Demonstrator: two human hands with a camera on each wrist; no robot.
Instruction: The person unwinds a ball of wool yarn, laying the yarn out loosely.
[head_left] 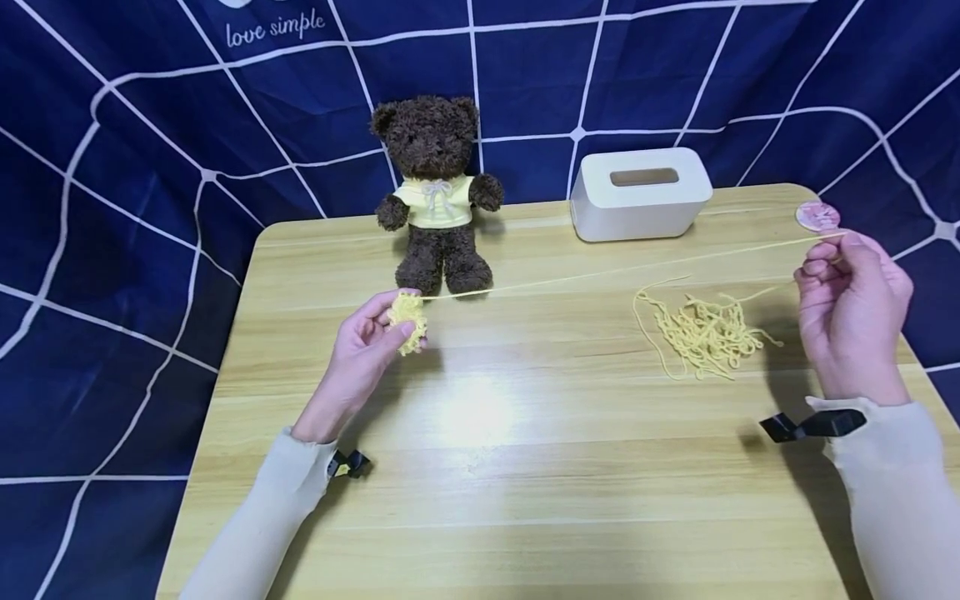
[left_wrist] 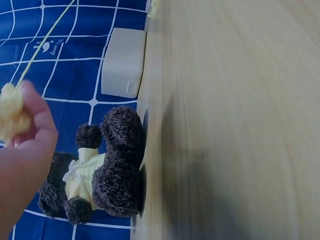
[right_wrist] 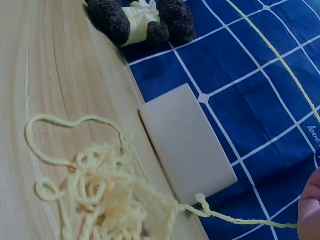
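My left hand (head_left: 362,343) pinches a small yellow crocheted piece (head_left: 407,321) between thumb and fingers, above the table in front of the teddy bear. From that piece a strand of yellow yarn (head_left: 600,272) runs taut across to my right hand (head_left: 855,308), raised at the table's right side. The right fingers are curled round the strand. Past that hand the yarn drops to a loose, tangled heap of yellow yarn (head_left: 705,333) lying on the table. In the left wrist view the crocheted piece (left_wrist: 12,112) shows at the left edge, its strand rising up and away.
A dark brown teddy bear (head_left: 435,196) in a yellow top sits at the table's back. Right of it stands a white tissue box (head_left: 641,196). A pink round coaster (head_left: 817,216) lies at the back right corner. Blue gridded cloth (head_left: 525,75) hangs behind the wooden table (head_left: 525,517).
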